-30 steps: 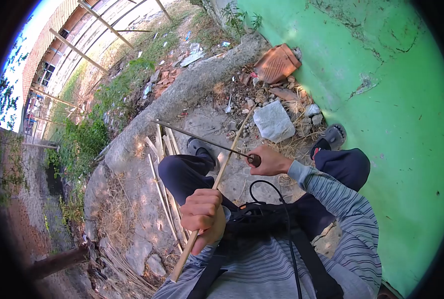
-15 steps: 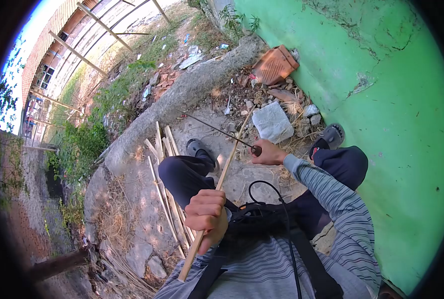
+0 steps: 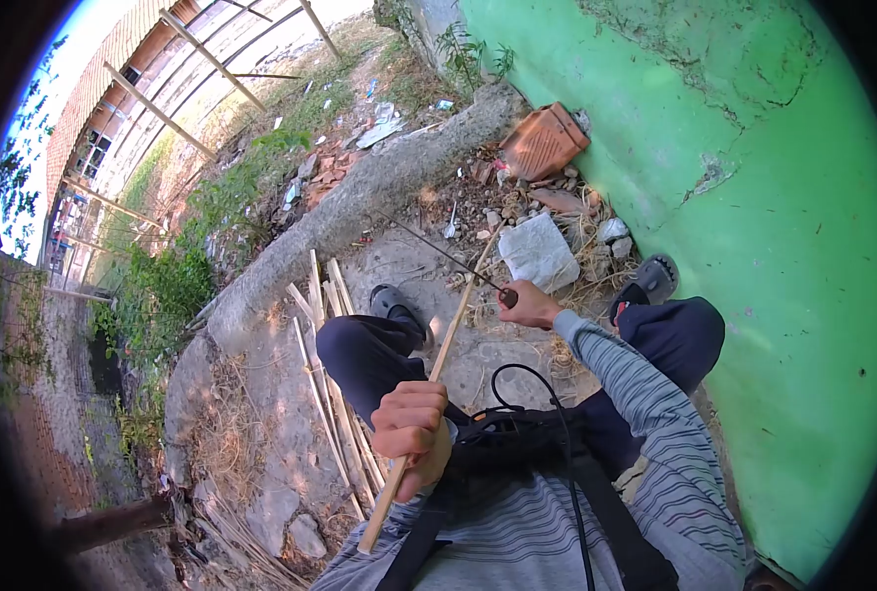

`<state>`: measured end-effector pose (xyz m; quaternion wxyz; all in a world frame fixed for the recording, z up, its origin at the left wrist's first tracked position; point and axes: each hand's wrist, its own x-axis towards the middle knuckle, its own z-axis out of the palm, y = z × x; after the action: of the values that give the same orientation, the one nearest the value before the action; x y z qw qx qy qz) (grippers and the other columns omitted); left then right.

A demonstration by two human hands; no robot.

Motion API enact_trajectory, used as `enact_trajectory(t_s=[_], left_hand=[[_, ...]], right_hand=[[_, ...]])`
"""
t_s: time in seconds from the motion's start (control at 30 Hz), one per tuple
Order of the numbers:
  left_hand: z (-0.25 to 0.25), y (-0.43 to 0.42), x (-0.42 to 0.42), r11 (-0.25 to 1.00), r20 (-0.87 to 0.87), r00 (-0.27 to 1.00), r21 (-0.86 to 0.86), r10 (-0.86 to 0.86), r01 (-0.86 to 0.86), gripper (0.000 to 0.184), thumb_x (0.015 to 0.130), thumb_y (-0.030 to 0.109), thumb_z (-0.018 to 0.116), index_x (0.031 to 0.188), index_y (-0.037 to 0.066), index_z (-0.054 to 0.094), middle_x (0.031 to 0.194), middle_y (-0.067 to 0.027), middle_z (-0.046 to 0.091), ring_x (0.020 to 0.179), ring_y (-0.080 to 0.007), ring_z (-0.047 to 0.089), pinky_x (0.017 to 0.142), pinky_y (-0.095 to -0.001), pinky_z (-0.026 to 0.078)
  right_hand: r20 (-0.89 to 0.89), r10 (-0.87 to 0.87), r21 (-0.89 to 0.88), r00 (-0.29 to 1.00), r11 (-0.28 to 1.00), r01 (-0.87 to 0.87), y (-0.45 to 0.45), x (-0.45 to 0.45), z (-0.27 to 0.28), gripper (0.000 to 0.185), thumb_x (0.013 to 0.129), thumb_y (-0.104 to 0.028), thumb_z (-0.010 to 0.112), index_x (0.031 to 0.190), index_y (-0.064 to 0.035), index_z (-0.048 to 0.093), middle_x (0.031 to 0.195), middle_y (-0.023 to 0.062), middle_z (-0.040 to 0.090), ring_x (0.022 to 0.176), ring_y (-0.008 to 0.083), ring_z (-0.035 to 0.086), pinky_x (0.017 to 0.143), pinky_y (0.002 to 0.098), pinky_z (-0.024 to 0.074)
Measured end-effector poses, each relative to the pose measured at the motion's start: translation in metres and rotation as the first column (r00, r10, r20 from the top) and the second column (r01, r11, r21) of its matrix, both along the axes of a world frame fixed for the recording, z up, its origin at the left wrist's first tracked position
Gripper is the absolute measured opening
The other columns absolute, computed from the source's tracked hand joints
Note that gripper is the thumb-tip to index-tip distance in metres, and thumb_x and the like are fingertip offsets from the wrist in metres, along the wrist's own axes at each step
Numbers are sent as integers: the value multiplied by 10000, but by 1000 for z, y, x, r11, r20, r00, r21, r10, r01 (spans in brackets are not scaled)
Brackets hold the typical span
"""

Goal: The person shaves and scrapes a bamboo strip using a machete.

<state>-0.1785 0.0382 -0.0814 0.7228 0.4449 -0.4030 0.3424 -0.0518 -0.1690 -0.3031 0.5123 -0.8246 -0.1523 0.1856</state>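
Note:
My left hand (image 3: 414, 433) is wrapped round a long pale wooden strip (image 3: 450, 340), whose near end sticks out below my fist and whose far end reaches toward the rubble. My right hand (image 3: 529, 304) grips the dark round handle of a long thin blade (image 3: 438, 252). The blade slants up and to the left from my fist, crossing the strip at its upper part. Whether blade and strip touch is too fine to tell. Beside my bent knee, several pale strips (image 3: 332, 394) lie on the ground.
A pale stone block (image 3: 538, 252) and an orange roof tile (image 3: 544, 143) lie ahead, near the green wall (image 3: 803, 295) on the right. A raised concrete edge (image 3: 360, 192) curves across the front and left. A black cable (image 3: 569, 443) hangs before my body.
My right hand and the blade have shifted slightly right and toward me, and the blade's angle is steeper. My left hand has moved a little right, still round the strip.

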Motion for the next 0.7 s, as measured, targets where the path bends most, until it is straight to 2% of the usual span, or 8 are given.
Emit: enact_trajectory(t_s=[0.1,0.17,0.2,0.27,0.37,0.5,0.57,0.7], left_hand=[[2,2,1,1000,-17,1000,1,9,-9,751,973,737,426,571,119,285,452,39,197,339,-99,191,349,-268,177],[3,5,2,1000,-30,999,6,28,-27,747,975,737,426,576,122,279,452,40,194,344,-97,185,356,-269,175],[3,5,2,1000,-27,999,6,30,-30,747,975,737,426,576,122,279,452,40,194,344,-97,185,356,-269,175],[2,7,2,999,-32,999,-24,28,-29,757,965,750,439,573,125,270,452,42,192,348,-95,182,359,-270,169],[4,9,4,1000,-6,1000,0,5,-5,769,949,767,453,568,128,261,453,44,192,349,-93,178,359,-267,167],[6,11,5,1000,-18,1000,0,6,-6,771,938,768,481,564,132,256,453,46,192,348,-92,178,360,-265,161],[5,12,5,1000,-19,1000,-2,24,-24,767,936,755,506,567,132,256,453,48,190,347,-90,178,360,-262,156],[3,11,4,998,-19,998,22,59,-59,768,928,747,535,571,131,248,456,51,186,347,-89,176,360,-260,152]], right_hand=[[67,28,41,997,999,-31,0,-4,-4,264,725,-172,755,714,-39,527,641,17,517,611,134,480,603,329,420],[-66,-55,56,996,997,59,-2,-3,-14,260,726,-174,756,719,-38,535,644,10,524,606,132,478,616,326,426],[-63,-53,57,997,997,56,-6,-2,-25,260,726,-174,756,719,-38,535,644,10,524,606,132,478,616,326,426],[-87,-116,-26,989,993,115,-11,4,-44,255,727,-175,757,723,-41,540,646,7,528,610,131,487,621,322,429],[-28,-115,-41,993,993,114,-8,3,-31,244,726,-174,757,725,-46,549,644,18,546,614,134,508,618,326,436],[-34,-126,-68,991,990,123,-15,4,-59,236,721,-180,757,730,-47,561,642,25,557,618,140,521,619,333,443],[-97,-200,-144,975,972,185,-21,6,-72,291,709,-272,750,797,-21,633,731,138,653,667,262,610,662,396,490],[-57,-191,-131,980,974,182,-21,2,-67,290,711,-270,752,814,-19,649,721,132,657,671,264,630,665,395,500]])
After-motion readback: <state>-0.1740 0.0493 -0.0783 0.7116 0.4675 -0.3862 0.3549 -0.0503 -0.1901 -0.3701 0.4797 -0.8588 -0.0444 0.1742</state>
